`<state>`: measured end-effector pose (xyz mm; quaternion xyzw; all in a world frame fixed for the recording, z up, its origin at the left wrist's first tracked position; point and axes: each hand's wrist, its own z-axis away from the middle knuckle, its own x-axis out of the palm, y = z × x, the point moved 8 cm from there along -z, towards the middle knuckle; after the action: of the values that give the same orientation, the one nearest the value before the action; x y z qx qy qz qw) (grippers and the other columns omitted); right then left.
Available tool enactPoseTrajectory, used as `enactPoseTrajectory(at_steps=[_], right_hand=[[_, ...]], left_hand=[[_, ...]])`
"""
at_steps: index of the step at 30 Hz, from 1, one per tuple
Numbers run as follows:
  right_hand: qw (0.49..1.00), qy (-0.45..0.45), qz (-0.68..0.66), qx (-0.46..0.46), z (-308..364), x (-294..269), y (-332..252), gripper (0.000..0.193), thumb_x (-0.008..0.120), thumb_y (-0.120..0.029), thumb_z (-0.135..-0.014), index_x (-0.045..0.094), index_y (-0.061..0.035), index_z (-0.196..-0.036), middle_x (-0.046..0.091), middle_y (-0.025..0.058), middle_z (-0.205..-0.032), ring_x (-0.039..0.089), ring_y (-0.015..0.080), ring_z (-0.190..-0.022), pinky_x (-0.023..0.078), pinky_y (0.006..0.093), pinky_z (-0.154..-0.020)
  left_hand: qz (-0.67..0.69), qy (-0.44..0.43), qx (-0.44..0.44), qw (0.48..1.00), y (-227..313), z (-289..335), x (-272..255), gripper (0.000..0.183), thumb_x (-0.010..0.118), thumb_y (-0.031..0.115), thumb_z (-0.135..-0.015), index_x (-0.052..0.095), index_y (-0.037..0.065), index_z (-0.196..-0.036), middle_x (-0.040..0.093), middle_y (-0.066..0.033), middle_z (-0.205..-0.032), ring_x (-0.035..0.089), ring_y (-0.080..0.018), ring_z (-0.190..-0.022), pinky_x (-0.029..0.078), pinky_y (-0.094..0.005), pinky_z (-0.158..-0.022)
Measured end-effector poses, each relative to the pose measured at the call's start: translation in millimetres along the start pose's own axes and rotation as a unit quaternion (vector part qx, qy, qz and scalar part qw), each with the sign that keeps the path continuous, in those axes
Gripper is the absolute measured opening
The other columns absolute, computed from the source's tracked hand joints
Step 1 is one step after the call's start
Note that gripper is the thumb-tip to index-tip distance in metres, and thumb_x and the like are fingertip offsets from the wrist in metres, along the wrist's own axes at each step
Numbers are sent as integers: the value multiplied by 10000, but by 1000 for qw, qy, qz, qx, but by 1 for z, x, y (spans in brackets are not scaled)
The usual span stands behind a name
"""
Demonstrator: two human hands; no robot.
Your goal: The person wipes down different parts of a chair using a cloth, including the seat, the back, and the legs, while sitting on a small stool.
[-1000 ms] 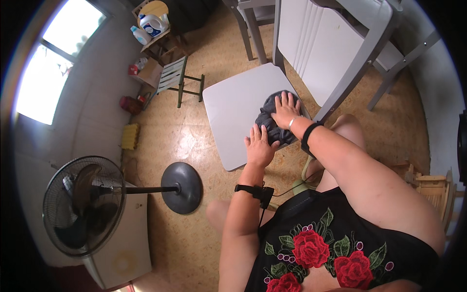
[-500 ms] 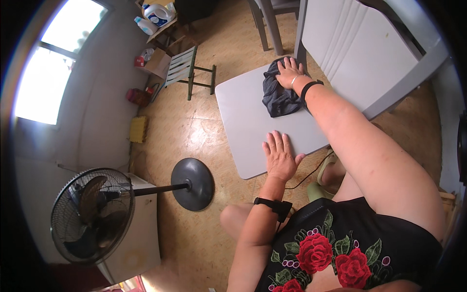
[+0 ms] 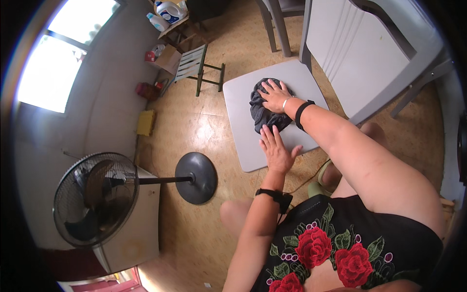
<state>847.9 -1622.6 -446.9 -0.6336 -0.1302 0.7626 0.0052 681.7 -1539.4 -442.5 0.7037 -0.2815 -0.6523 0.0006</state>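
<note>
A crumpled dark grey cloth (image 3: 265, 117) lies on the light grey seat of a chair (image 3: 238, 141). Spread flat on top of the cloth is my right hand (image 3: 277, 97), pressing it against the seat with the fingers apart. My left hand (image 3: 278, 152) is over the seat's near part, open, with its fingertips at the cloth's near edge; whether they touch it I cannot tell. The chair's slatted grey backrest (image 3: 355, 53) rises on the right, beyond my right forearm.
A black standing fan (image 3: 97, 199) is at the left, its round base (image 3: 196, 178) on the tan floor. Farther off are a folding stool (image 3: 192, 63), a cardboard box (image 3: 168, 59), white bottles (image 3: 170, 12) on a small table and a yellow object (image 3: 146, 122) by the wall.
My right hand has slid the cloth left and nearer, toward the middle of the seat. My left hand has its fingertips by the cloth now. The whole view has shifted slightly.
</note>
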Motion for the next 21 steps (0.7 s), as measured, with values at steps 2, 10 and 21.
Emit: enactPoseTrajectory(at_steps=[2,10,21], right_hand=[[1000,-2,6,-1,26,3,-11,580,397,-393,-932,294,-211,-1473,146,85,-1570,75,292,-1451,57,555,-1133],[999,-12,-26,-15,109,25,-12,524,418,-381,-926,460,-84,-1355,193,115,-1553,81,299,-1449,81,541,-1133],[994,-79,4,-74,164,31,-44,563,478,-447,-925,480,-62,-1336,263,150,-1519,119,345,-1433,129,578,-1105]], left_hand=[[-2,30,-19,999,-5,-2,-3,1044,681,528,-761,140,-17,-1466,106,-253,-1532,91,-419,-1419,115,-563,-1112],[48,25,19,998,-10,2,-12,661,721,241,-738,449,108,-1325,459,-131,-1335,353,-360,-1293,249,-482,-1072],[-4,14,-24,1000,-25,40,-38,527,684,238,-800,513,15,-1246,490,-161,-1308,410,-334,-1264,289,-456,-1067]])
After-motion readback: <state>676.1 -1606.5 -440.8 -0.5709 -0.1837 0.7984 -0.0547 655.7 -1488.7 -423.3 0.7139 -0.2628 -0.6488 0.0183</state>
